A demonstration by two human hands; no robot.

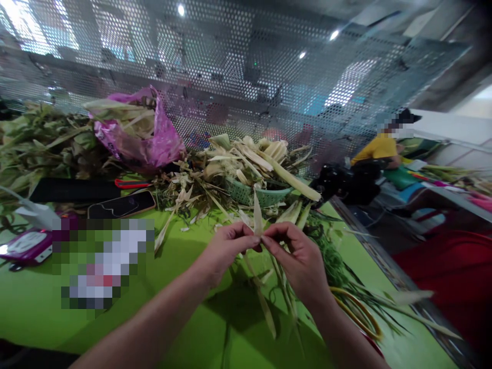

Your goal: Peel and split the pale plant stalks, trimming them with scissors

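Above the green table, my left hand [232, 247] and my right hand [295, 252] meet with thumbs and forefingers pinched together. Between them stands a pale, pointed strip of corn husk [258, 212], its tip upward, gripped at its lower end by both hands. More narrow husk strips [265, 307] hang or lie below the fingers; I cannot tell whether they join the held piece. Just beyond the hands, a green plastic basket [265, 197] is heaped with dried corn husks [246, 159].
A pink plastic bag [154, 138] of husks and a large husk pile [46, 138] stand back left. A phone [121, 204] and a purple box [26, 246] lie left. Green stringy strands [330, 256] and a yellow ring [361, 312] lie right. A person in yellow [376, 148] sits far right.
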